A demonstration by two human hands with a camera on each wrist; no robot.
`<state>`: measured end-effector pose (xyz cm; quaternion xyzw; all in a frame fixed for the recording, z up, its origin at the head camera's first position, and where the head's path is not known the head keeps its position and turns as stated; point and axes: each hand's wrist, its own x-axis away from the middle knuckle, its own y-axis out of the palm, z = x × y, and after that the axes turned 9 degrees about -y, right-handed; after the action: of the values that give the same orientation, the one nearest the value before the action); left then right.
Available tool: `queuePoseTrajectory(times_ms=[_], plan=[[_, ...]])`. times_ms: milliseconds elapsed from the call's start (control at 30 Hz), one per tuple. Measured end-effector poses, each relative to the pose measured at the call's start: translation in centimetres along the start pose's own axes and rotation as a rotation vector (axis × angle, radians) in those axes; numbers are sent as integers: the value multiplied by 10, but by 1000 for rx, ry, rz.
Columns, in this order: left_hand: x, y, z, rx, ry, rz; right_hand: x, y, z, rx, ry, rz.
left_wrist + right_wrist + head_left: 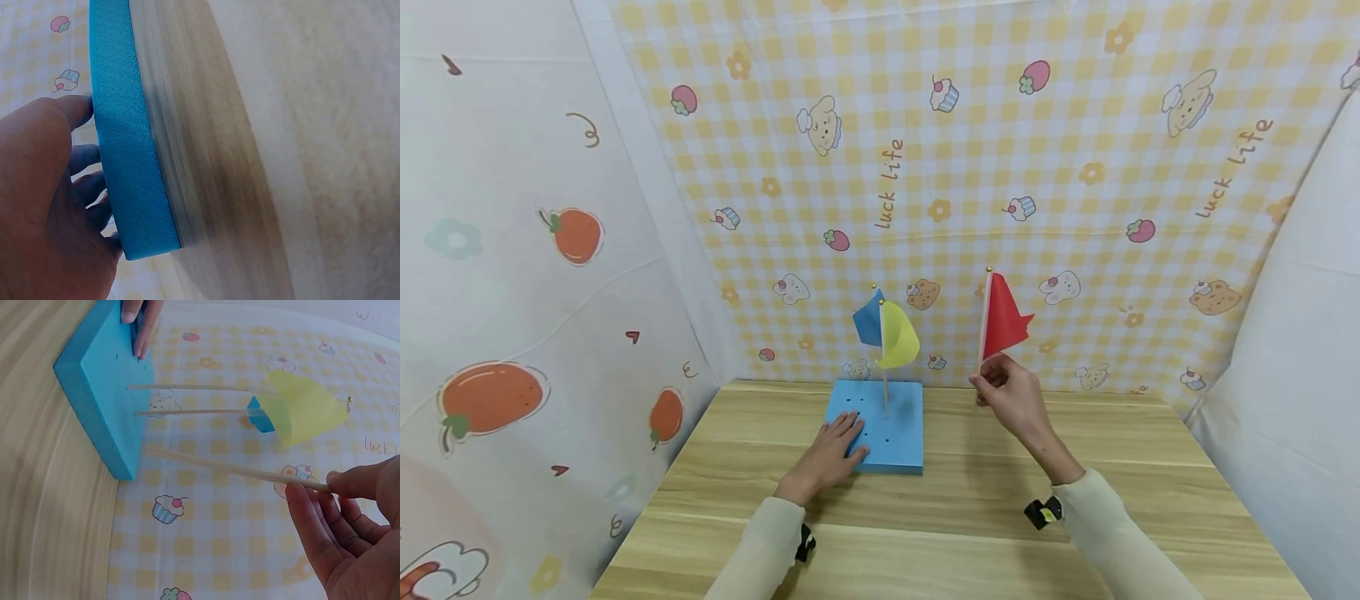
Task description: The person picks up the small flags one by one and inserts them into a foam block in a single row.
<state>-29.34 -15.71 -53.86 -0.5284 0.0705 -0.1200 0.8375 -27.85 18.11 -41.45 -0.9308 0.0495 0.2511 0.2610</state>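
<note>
A blue foam block (904, 454) with several small holes lies on the table. Two flags on thin sticks stand upright in it, one yellow (898, 335) and, behind it, one blue (868, 321). My left hand (829, 454) rests on the block's left part with its fingers laid out over the top. My right hand (1013, 396) pinches the stick of a red flag (1003, 321) between thumb and fingers, to the right of the block. In the right wrist view, the lower end of that stick (212, 465) hangs free, apart from the block.
Beneath everything is a wood-grain table (985, 550). A yellow checked cloth (970, 150) hangs behind it, with a white printed cloth (535, 317) on the left and a plain white one (1292, 333) on the right.
</note>
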Motion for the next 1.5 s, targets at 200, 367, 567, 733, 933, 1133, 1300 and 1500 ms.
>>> queuePoseTrajectory(times_ms=[200, 367, 567, 733, 933, 1133, 1300, 1500], plan=[[-1, 1, -1, -4, 4, 0, -1, 3, -2, 10, -8, 3], [-1, 1, -1, -8, 5, 0, -3, 6, -4, 17, -18, 0], [-1, 1, -1, -7, 9, -2, -5, 12, -8, 11, -20, -9], [-1, 1, -1, -5, 6, -8, -6, 16, -12, 9, -16, -13], [-2, 1, -2, -9, 3, -13, -7, 20, -16, 10, -37, -17], [-2, 0, -2, -1, 7, -9, -9, 24, -18, 0, -67, -19], [-1, 1, -2, -7, 8, -8, -10, 28, -18, -10, -83, -22], [-1, 0, -1, -4, 8, -11, -10, 32, -21, -7, -113, -14]])
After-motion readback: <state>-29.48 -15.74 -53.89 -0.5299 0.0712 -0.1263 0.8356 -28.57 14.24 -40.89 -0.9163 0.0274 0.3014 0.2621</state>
